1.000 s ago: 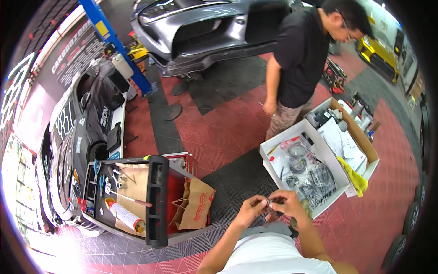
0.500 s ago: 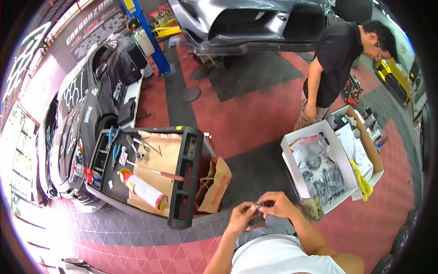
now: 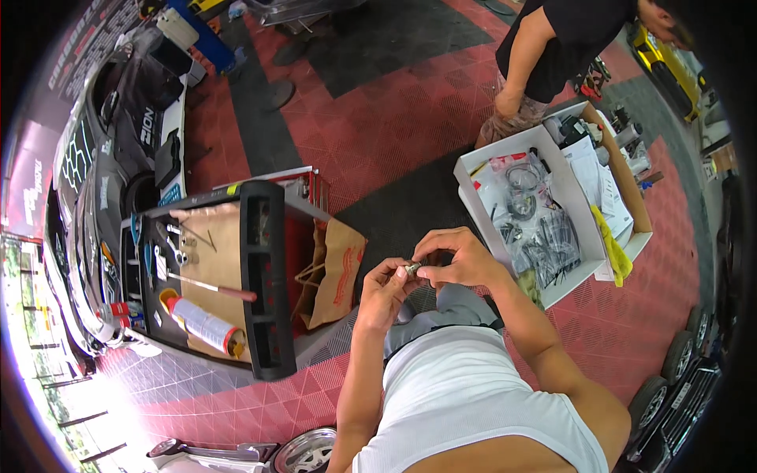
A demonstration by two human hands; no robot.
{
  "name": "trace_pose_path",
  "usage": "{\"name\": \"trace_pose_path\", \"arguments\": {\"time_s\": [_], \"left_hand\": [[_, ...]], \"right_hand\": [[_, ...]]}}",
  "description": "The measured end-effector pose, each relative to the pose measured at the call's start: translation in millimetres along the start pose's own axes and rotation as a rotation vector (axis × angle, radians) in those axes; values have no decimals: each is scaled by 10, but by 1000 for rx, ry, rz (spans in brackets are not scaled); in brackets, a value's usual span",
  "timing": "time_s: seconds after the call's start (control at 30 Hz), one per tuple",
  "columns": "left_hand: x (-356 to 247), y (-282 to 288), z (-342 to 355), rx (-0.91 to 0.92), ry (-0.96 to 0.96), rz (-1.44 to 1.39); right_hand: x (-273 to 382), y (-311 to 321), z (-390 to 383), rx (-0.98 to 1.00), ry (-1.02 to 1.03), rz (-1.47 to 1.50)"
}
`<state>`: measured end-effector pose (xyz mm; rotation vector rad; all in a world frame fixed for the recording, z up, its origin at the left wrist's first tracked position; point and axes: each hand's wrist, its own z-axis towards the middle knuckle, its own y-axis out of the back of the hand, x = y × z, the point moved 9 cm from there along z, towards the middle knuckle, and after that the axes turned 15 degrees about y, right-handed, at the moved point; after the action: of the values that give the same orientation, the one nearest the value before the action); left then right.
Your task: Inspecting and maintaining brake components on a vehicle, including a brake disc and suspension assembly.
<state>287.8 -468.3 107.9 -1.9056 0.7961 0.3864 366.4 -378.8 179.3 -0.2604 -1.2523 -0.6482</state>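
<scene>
My left hand [image 3: 385, 293] and my right hand [image 3: 451, 260] meet in front of my body, fingers pinched round a small metal fitting [image 3: 411, 270]. Left of them stands a tool cart [image 3: 266, 280] with a paper-lined top holding wrenches, pliers, a screwdriver and a spray can [image 3: 203, 322]. A brown paper bag [image 3: 333, 276] hangs at its right side. To the right of my hands, a white box [image 3: 479, 169] holds bagged cables and small parts, beside a cardboard box [image 3: 639, 248] with papers. A yellow cloth [image 3: 612, 244] drapes over their edge.
A co-worker [image 3: 544, 63] in dark clothing stands behind the boxes. A dark car [image 3: 110, 189] is at the left, with a blue lift post [image 3: 203, 43] behind it. A yellow car part [image 3: 664, 71] is at the back right. Wheels [image 3: 678, 355] lie lower right, a silver wheel [image 3: 303, 456] at bottom.
My hands have come up higher in the picture, still pinched on the small piece. The co-worker and surroundings sit higher too, as my view has tilted down.
</scene>
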Motion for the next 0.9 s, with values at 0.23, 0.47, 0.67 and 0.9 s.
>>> {"name": "trace_pose_path", "arguments": {"time_s": [0.23,0.47,0.67,0.9], "left_hand": [[-256,-324,1005,77,95,-38],[-620,-443,1714,46,118,-60],[-1141,-164,2257,11,121,-168],[-2299,290,2962,53,10,-215]], "right_hand": [[-311,895,385,-58,18,42],[-566,1485,998,-26,110,-59],[-1012,1667,1799,16,119,-30],[-1325,1690,3236,56,243,-32]]}}
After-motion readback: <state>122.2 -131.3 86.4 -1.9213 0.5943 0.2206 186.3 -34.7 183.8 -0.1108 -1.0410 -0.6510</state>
